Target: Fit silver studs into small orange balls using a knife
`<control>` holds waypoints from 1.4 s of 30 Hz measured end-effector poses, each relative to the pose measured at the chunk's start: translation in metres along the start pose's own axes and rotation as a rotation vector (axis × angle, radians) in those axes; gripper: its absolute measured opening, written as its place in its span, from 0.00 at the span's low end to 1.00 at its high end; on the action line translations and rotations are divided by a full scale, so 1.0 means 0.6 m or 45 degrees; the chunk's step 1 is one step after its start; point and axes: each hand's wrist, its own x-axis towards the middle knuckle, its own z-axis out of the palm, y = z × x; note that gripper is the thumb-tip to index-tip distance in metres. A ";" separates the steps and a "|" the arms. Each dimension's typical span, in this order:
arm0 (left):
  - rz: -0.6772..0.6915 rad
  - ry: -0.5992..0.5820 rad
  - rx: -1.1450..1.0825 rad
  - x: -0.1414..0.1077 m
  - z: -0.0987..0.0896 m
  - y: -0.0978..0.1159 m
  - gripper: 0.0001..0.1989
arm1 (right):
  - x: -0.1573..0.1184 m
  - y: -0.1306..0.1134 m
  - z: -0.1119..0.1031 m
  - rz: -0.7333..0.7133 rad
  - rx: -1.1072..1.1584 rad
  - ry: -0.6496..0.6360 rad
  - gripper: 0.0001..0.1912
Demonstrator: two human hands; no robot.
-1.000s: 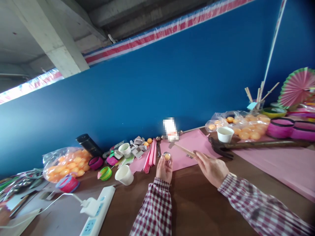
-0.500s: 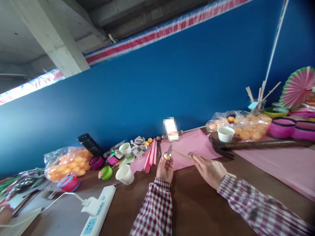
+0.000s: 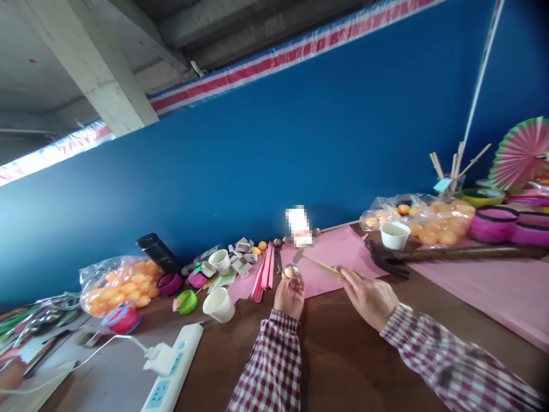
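My left hand (image 3: 290, 294) is wrapped around a small shiny metal piece (image 3: 291, 271) that has something orange in it. My right hand (image 3: 369, 296) grips a thin wooden stick (image 3: 319, 265), whose far end points left, above and beside the metal piece. Pink paper (image 3: 338, 252) lies under and behind both hands. Folded pink strips (image 3: 265, 272) and dark metal spoon-like tools (image 3: 278, 256) lie just left of my left hand.
A white cup (image 3: 218, 305), a power strip (image 3: 174, 366) and a bag of orange balls (image 3: 122, 286) are at left. On the right are a white bowl (image 3: 394, 235), a dark hammer-like tool (image 3: 386, 263) and another ball bag (image 3: 441, 220). Another person's hand (image 3: 12, 372) shows far left.
The metal piece in my left hand has shifted slightly up and left. The stick in my right hand has changed its angle a little. The other person's hand is further into view.
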 end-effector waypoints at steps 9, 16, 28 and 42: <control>0.050 -0.054 -0.001 -0.002 -0.004 0.000 0.08 | 0.002 -0.003 0.001 -0.034 -0.001 -0.057 0.16; 0.009 -0.033 -0.059 -0.001 -0.002 -0.002 0.07 | 0.000 -0.001 0.003 -0.004 0.019 -0.004 0.17; 0.022 0.025 -0.029 0.001 -0.001 0.000 0.09 | 0.001 -0.002 0.004 -0.041 -0.017 -0.058 0.16; 0.001 0.005 -0.047 0.001 -0.002 -0.001 0.09 | 0.001 0.001 0.007 -0.039 -0.026 -0.003 0.16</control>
